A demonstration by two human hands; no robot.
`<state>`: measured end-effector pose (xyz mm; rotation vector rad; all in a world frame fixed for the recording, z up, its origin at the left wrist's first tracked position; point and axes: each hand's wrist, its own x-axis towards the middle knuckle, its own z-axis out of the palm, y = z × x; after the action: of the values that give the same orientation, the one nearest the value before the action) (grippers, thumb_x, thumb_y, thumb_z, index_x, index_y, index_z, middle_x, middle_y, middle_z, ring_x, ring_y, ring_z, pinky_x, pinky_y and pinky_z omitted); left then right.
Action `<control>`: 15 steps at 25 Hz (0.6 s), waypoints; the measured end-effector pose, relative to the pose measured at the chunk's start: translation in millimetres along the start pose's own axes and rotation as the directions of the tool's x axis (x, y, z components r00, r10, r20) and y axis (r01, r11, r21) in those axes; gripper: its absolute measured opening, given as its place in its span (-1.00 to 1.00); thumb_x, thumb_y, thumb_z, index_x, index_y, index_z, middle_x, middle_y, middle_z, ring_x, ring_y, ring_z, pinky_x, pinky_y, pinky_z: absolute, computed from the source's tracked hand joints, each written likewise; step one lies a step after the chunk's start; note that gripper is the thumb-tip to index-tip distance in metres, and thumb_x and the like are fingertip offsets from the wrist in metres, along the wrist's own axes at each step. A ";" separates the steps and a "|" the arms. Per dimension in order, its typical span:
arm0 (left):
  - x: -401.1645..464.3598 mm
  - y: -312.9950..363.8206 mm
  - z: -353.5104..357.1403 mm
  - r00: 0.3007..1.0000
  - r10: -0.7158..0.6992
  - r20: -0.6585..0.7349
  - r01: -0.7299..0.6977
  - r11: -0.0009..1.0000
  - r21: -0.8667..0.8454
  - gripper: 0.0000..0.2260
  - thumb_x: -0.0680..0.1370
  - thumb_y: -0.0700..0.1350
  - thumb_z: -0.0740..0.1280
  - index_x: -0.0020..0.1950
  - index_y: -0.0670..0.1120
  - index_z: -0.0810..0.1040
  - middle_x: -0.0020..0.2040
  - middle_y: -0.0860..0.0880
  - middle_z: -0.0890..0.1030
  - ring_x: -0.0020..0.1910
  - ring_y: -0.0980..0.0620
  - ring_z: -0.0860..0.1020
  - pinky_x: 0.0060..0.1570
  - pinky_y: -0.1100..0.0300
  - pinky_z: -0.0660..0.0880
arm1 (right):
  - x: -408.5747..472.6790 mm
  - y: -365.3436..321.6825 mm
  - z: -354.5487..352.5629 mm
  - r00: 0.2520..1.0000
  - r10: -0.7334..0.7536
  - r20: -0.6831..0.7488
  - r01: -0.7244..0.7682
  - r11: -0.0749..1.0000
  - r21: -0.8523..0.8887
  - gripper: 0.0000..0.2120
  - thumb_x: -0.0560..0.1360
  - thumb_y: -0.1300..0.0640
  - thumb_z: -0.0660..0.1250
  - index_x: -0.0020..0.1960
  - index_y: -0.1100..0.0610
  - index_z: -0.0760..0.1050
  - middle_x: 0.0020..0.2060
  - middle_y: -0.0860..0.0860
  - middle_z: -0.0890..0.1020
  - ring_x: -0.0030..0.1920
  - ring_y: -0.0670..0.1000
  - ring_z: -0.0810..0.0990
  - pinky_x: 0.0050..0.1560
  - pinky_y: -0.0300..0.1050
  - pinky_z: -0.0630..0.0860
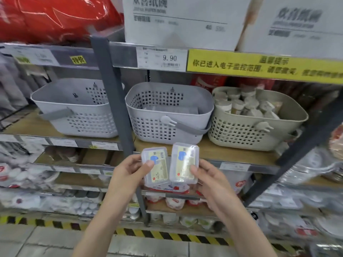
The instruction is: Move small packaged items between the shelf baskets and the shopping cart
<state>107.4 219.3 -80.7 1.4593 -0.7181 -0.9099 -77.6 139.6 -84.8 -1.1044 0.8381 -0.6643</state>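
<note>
Your left fingers [149, 163] are curled round one clear plastic packet [156, 166], thumb pressed on its printed face; your right hand [207, 179] pinches a second packet [184, 163] the same way. The two flat, glossy, round-cornered packs sit side by side, edges nearly touching, held in front of the wooden shelf [213, 151] edge. Just above them stands the middle basket [168, 112], grey perforated plastic with a dropped handle and flat packs lying inside. Beside it on the right, a beige basket [256, 125] holds small capped bottles. Left of the grey upright post [113, 93] sits another grey basket [74, 108]. A 9.90 price tag [161, 57] hangs above.
</note>
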 end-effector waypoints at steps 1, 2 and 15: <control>4.4 4.2 1.5 1.000 0.010 -0.007 -0.010 1.000 -0.016 -0.85 0.52 -0.15 0.36 0.08 -0.09 0.57 -0.11 0.03 0.70 -0.18 0.10 0.67 -0.36 0.33 0.53 | 4.4 -6.2 -0.5 1.000 -0.015 0.004 0.015 1.000 -0.016 -0.59 0.40 0.02 0.36 0.23 0.06 0.51 0.06 0.00 0.68 0.10 0.03 0.63 0.20 0.07 0.49; 9.9 9.4 3.6 1.000 0.025 -0.008 -0.025 0.999 -0.026 -0.84 0.51 -0.16 0.36 0.09 -0.10 0.57 -0.12 0.03 0.70 -0.19 0.10 0.67 -0.37 0.34 0.52 | 10.5 -13.6 -0.8 0.999 -0.031 0.015 0.031 0.999 -0.037 -0.62 0.42 0.04 0.35 0.22 0.06 0.52 0.06 0.00 0.68 0.10 0.03 0.63 0.19 0.06 0.50; 87.1 81.3 23.7 0.949 0.301 -0.094 -0.303 0.953 -0.008 -0.78 0.51 -0.10 0.35 0.14 -0.09 0.53 -0.02 0.00 0.69 -0.06 0.06 0.66 -0.16 0.23 0.59 | 107.3 -116.1 24.4 0.942 -0.258 0.214 0.312 0.907 -0.282 -0.83 0.58 0.15 0.24 0.10 0.09 0.58 -0.01 0.00 0.69 0.05 0.00 0.65 0.13 -0.05 0.57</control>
<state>137.1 124.8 -10.4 1.3169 -0.8335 -0.6095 -6.0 27.4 3.9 -1.5726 0.6493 -0.6806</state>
